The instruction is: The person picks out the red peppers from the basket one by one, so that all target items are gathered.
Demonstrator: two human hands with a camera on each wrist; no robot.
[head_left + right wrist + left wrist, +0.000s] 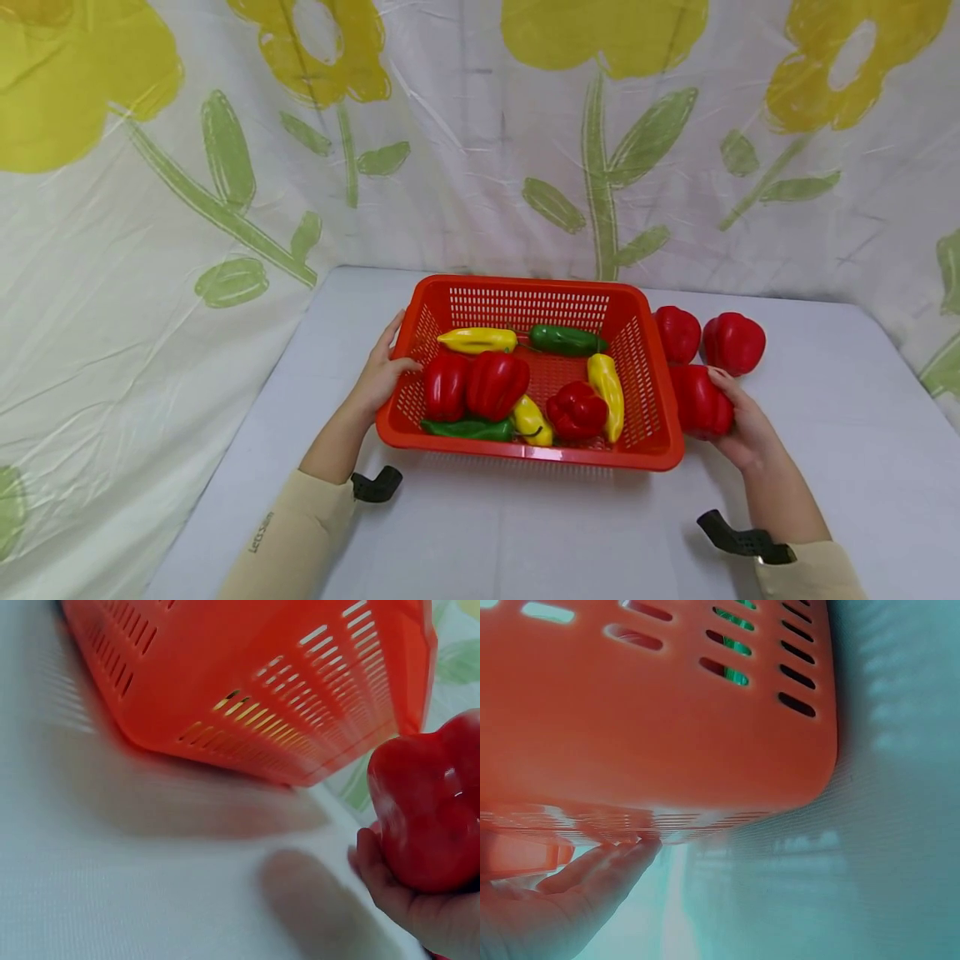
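My left hand (378,379) grips the left side of a red plastic basket (525,452), its thumb over the rim. The left wrist view shows fingers (622,874) against the slotted outer wall. In my right hand (744,429) is a red bell pepper (702,403), just outside the basket's right wall. From the right wrist, the pepper (427,806) appears above the table with fingers curled under it. Inside the basket lie red bell peppers (497,385), yellow peppers (477,340) and long green peppers (567,340).
Two more red bell peppers (734,343) sit on the white table (465,533) behind my right hand. A curtain (480,167) printed with yellow flowers hangs along the table's back edge. Each wrist wears a black strap piece (746,542).
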